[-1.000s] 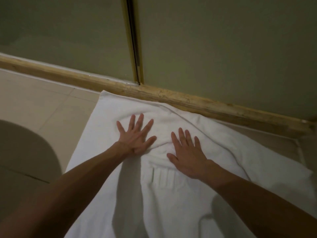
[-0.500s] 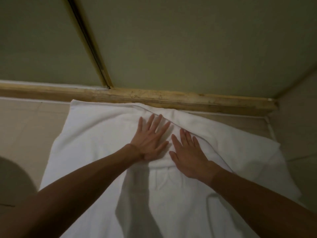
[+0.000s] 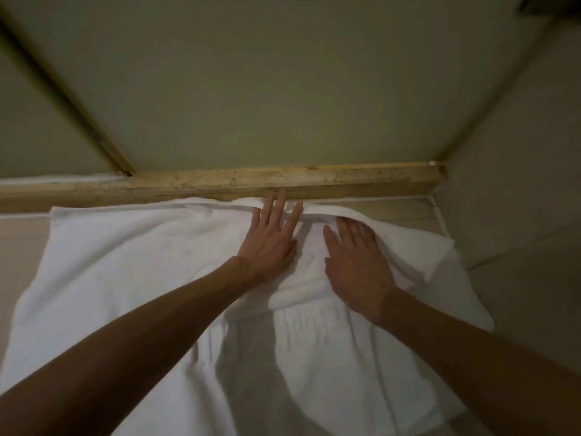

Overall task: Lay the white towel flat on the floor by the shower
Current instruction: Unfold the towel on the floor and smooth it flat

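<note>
The white towel (image 3: 132,278) is spread over the tiled floor, its far edge along the shower's stone threshold (image 3: 220,182). My left hand (image 3: 270,240) presses flat on the towel with straight fingers, the fingertips reaching the far hem at the threshold. Just to its right, my right hand (image 3: 355,265) lies flat on the cloth, its fingertips at a raised fold that runs from the far edge toward the right corner. A creased ridge crosses the towel below both hands.
Frosted shower glass (image 3: 283,89) with a dark metal frame post (image 3: 78,118) rises behind the threshold. A tiled wall (image 3: 518,184) closes the right side. Bare beige floor tile (image 3: 19,247) shows left of the towel and at the right corner (image 3: 408,209).
Both hands have slid forward over the towel toward the threshold, and the left fingertips now reach the far hem. The view has shifted left to right, bringing the right wall closer.
</note>
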`<state>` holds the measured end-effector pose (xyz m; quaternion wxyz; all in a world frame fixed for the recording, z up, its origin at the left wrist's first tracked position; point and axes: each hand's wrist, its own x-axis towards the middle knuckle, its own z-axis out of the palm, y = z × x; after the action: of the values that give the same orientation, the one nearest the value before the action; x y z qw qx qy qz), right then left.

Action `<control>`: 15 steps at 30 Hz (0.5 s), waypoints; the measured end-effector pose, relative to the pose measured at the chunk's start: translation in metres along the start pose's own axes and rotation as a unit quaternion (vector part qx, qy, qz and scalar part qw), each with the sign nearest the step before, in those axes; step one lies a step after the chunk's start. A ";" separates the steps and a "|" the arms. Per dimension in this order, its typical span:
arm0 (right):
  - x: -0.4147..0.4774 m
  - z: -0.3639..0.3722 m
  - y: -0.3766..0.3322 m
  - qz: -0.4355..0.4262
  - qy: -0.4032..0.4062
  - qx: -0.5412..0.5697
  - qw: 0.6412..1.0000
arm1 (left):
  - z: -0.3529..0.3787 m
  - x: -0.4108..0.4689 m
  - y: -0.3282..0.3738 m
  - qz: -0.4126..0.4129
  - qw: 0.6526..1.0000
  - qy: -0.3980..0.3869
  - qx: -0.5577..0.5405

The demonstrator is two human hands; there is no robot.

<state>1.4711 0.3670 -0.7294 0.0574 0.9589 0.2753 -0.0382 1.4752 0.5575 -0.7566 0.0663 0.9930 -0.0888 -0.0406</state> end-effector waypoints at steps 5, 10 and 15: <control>0.015 0.001 0.052 0.074 -0.032 -0.058 0.995 | 0.004 0.012 0.006 0.015 0.999 0.021 0.046; 0.021 0.012 0.086 0.150 -0.121 0.012 0.981 | 0.016 0.019 0.022 0.067 0.997 0.001 0.042; 0.024 0.024 0.088 0.155 -0.144 0.031 0.977 | 0.022 0.031 0.036 0.069 0.996 -0.023 0.043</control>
<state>1.5372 0.3018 -0.7481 0.0714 0.9757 0.1113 -0.1747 1.4969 0.5141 -0.7754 0.0246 0.9853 -0.1598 -0.0547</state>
